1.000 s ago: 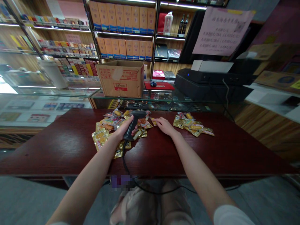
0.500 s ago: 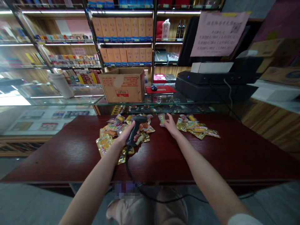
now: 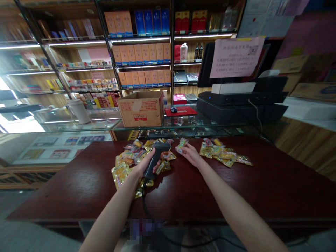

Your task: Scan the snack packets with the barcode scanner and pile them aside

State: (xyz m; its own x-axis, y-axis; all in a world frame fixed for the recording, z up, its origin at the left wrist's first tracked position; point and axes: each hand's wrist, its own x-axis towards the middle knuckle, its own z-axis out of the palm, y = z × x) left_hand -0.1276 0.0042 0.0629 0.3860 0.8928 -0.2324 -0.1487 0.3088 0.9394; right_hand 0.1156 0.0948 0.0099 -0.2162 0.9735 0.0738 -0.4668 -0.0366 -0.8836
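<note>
"What's in front of you, biggest first?"

"My table (image 3: 183, 199), dark red-brown wood. Near its far edge lie a left pile (image 3: 131, 155) of gold and clear packs and a smaller right pile (image 3: 223, 152)."

"And your hands?"

"My left hand (image 3: 145, 164) is wrapped round the scanner (image 3: 155, 162), in front of the left pile. My right hand (image 3: 191, 155) pinches one packet (image 3: 181, 144) in its fingers, in the gap between the piles."

"How would you do this bit well?"

"I'd hold the scanner steady, since its nose seems to point at the packet, and turn the packet instead. A light grip at one end should leave the print uncovered. I'd smooth any crease and tilt off glare, and stay clear of both piles so no other pack gets in line."

"What does the packet look like?"

"Small, shiny, see-through wrap with green and reddish print. The writing is too small to read, and I can't tell whether it touches the table."
</note>
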